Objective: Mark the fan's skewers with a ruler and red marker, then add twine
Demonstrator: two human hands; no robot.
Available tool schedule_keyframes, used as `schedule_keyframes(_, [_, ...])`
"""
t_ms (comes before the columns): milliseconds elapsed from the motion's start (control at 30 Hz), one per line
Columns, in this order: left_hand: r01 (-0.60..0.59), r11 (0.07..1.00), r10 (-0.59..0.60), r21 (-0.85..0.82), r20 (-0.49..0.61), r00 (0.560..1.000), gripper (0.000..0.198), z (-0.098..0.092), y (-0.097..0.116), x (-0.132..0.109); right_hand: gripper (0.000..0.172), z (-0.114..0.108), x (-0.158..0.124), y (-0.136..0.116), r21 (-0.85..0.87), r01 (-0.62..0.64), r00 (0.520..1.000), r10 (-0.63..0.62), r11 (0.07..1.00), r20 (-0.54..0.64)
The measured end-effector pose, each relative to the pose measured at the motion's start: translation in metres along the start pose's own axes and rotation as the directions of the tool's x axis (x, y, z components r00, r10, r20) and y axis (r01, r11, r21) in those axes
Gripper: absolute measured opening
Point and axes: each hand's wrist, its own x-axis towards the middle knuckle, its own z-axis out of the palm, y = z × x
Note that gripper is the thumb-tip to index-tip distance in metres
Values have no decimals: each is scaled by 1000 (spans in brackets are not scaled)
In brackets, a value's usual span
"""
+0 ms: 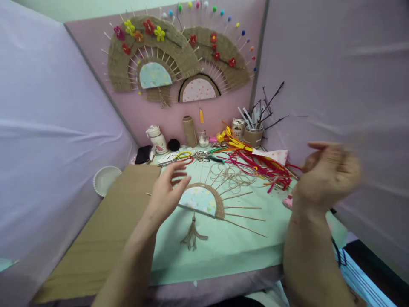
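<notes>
A half-round fan frame (220, 204) lies on the pale green tabletop, with a blue flowered centre, a twine-wrapped border and thin sticks fanning outward. From its lower edge hangs a grey-brown tassel (193, 233). My left hand (169, 185) is over the fan's left side, its fingers slightly bent and apart from the thumb; it hides some of the sticks. Raised at the right, away from the fan, my right hand (332, 170) is blurred with curled fingers, and whatever it pinches cannot be made out. Loose twine (234, 178) lies tangled behind the fan.
Cardboard (118, 213) covers the left side, beside a white bowl (107, 181). Scissors (175, 159), pliers (214, 157), a twine spool (189, 131) and red and yellow pipe cleaners (255, 164) lie toward the back. Finished fans (153, 47) hang on the pink board.
</notes>
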Motion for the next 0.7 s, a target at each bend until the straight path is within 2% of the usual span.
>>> schedule_keyframes(33, [147, 987, -145, -68, 34, 989, 33, 1, -16, -16, 37, -3, -2, -4, -52, 83, 995, -86, 995, -47])
schedule_keyframes(67, [264, 958, -258, -114, 62, 964, 34, 3, -30, -32, 37, -4, -7, -6, -114, 123, 992, -124, 986, 0])
schedule_keyframes(100, [355, 921, -345, -158, 90, 934, 35, 5, -41, -47, 34, -3, -16, -6, -174, 135, 985, -113, 975, 129])
schedule_keyframes(133, [431, 878, -420, -209, 97, 902, 35, 7, -49, -61, 31, -2, -28, -5, -242, 150, 938, -60, 958, 342])
schedule_keyframes(167, [493, 829, -490, -264, 82, 868, 35, 9, -54, -71, 29, 1, -42, -1, -300, 150, 845, 36, 942, 534])
schedule_keyframes(200, [537, 778, -547, -326, 68, 835, 36, 11, -57, -80, 27, 4, -58, 4, -360, 150, 672, 172, 921, 720])
schedule_keyframes(233, [569, 715, -603, -406, 53, 796, 36, 13, -57, -85, 27, 8, -74, 9, -432, 185, 495, 296, 883, 817])
schedule_keyframes(267, [591, 632, -655, -501, 62, 753, 37, 14, -56, -88, 27, 11, -88, 14, -492, 251, 344, 398, 834, 851])
schedule_keyframes(300, [601, 531, -703, -598, 86, 706, 37, 15, -54, -88, 27, 14, -100, 19, -519, 320, 244, 460, 793, 854])
schedule_keyframes(333, [597, 418, -744, -684, 120, 657, 35, 16, -52, -86, 28, 15, -110, 23, -531, 377, 170, 507, 759, 845])
schedule_keyframes(367, [583, 304, -774, -753, 161, 612, 31, 17, -51, -83, 29, 16, -117, 26, -536, 422, 128, 538, 731, 833])
schedule_keyframes(400, [562, 202, -796, -802, 201, 572, 25, 17, -51, -80, 30, 16, -122, 28, -536, 454, 108, 553, 712, 826])
schedule_keyframes(467, [517, 54, -813, -854, 264, 519, 14, 20, -52, -73, 32, 14, -125, 31, -533, 482, 97, 563, 695, 821])
schedule_keyframes(533, [498, -40, -799, -866, 327, 504, 11, 22, -55, -68, 34, 12, -123, 33, -536, 469, 101, 560, 702, 822])
schedule_keyframes(600, [515, -85, -763, -853, 389, 517, 12, 25, -57, -64, 34, 11, -120, 35, -540, 434, 106, 555, 721, 825])
schedule_keyframes(700, [595, -48, -647, -802, 479, 594, 10, 34, -56, -58, 36, 11, -115, 35, -538, 363, 129, 531, 761, 837])
